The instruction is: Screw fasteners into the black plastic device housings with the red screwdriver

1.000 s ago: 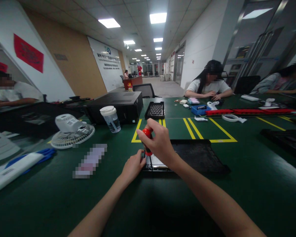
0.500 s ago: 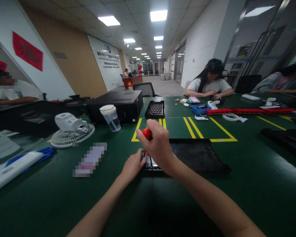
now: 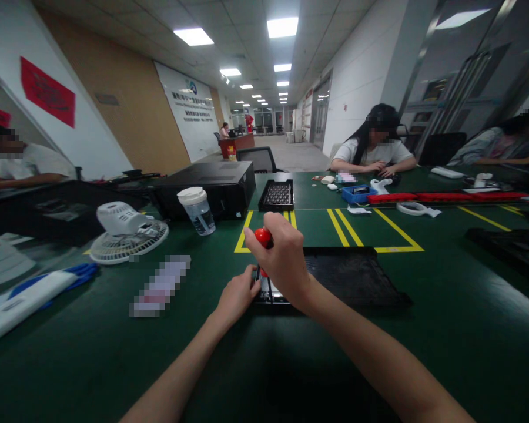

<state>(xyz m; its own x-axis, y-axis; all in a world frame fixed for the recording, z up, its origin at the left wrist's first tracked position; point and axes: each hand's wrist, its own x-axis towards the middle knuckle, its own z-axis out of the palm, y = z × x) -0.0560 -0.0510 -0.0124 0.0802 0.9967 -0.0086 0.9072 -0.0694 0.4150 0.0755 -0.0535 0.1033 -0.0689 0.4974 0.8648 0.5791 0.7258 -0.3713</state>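
Red-handled tool [image 3: 262,237], likely a screwdriver, stands close to upright in the right hand [image 3: 287,258], whose fingers are wrapped around its handle; the rounded top shows above the fist, a little red shows below, and the tip is hidden. It is over the left end of a flat black casing [image 3: 352,276], which lies on the green table [image 3: 92,370] with its long axis running left to right, so tool and casing sit roughly at right angles. The right forearm crosses above the casing to reach that end. At the same end, from the left and just beside the tool, the left hand [image 3: 238,294] has its fingers bent at the casing's edge; whether they pinch something or merely steady it, I cannot tell. Of the two, the right hand is nearer the tool, being on it, while the left fingertips are close to its lower part. A bright strip [image 3: 275,294] shows under the right hand. Beyond the casing are yellow tape lines [image 3: 401,251] and a black tray [image 3: 276,207], well apart from both hands.
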